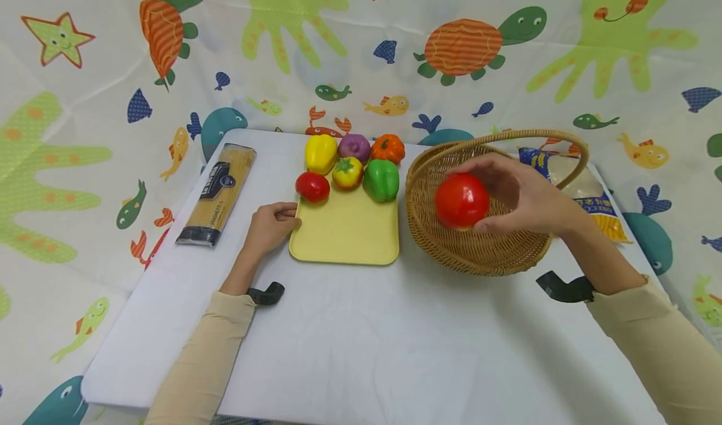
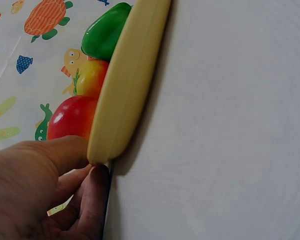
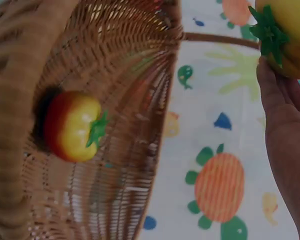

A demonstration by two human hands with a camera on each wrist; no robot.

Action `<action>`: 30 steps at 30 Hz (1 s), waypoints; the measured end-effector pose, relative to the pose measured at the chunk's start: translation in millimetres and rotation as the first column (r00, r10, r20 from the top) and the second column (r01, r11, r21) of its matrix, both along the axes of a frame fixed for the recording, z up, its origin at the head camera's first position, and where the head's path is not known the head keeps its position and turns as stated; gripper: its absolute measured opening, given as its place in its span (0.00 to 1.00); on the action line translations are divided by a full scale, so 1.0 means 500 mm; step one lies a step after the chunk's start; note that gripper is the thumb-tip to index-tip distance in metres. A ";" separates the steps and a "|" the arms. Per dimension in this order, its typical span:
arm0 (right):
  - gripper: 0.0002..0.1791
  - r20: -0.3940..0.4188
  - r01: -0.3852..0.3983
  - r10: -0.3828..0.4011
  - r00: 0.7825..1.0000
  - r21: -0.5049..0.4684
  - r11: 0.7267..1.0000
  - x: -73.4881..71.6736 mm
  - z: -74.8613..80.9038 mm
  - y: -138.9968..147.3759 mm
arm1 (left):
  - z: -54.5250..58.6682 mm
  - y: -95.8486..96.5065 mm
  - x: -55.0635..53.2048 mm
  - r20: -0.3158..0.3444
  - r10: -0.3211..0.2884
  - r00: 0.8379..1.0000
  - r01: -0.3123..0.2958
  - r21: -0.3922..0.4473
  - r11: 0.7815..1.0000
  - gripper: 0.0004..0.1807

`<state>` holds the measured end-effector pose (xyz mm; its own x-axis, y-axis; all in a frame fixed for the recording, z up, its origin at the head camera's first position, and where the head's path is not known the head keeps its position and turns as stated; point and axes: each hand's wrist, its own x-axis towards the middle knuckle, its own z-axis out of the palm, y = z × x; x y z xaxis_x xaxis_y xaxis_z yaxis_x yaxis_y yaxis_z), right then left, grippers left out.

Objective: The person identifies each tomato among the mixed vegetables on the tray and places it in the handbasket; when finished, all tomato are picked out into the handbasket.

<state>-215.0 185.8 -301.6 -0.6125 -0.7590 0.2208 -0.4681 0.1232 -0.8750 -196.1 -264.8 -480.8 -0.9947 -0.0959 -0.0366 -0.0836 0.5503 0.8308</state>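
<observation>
My left hand (image 1: 273,227) pinches the left edge of a yellow tray (image 1: 344,237), with the thumb on top in the left wrist view. Toy vegetables fill the tray's far half: a red tomato-like one (image 1: 313,187), a red-yellow tomato (image 1: 347,173), a green bell pepper (image 1: 381,180), a yellow pepper (image 1: 321,153), a purple one (image 1: 354,148) and an orange pumpkin (image 1: 388,148). My right hand (image 1: 521,193) grips a red toy tomato (image 1: 462,200) over the wicker basket (image 1: 479,252). Its yellow, green-leaved end shows in the right wrist view. Another tomato (image 3: 75,126) lies inside the basket.
A spaghetti packet (image 1: 219,193) lies at the left of the white table (image 1: 350,343). Behind the basket, whose handle (image 1: 524,135) arches over it, lies a blue and yellow bag (image 1: 586,190). A cartoon-printed cloth (image 1: 338,36) hangs behind.
</observation>
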 end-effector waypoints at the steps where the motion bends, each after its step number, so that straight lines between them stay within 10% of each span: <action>1: 0.42 0.004 0.010 -0.010 1.000 0.018 1.000 -0.007 -0.002 0.005 | 0.000 0.000 0.000 0.000 0.000 1.000 0.000 0.000 1.000 0.22; 19: 0.36 0.044 0.122 -0.146 0.988 0.342 0.932 -0.126 -0.032 0.012 | 0.004 -0.001 0.004 -0.005 -0.007 1.000 0.007 0.013 1.000 0.22; 30: 0.37 0.109 0.071 -0.121 0.987 0.383 0.921 -0.192 -0.067 0.007 | 0.004 -0.001 0.004 0.008 0.002 1.000 -0.002 0.030 1.000 0.23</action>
<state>-311.0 189.5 -335.2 -0.6907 -0.7064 -0.1545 -0.3246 0.4938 -0.8067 -194.0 -265.2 -478.7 -0.9942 -0.0966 -0.0478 -0.0917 0.5252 0.8460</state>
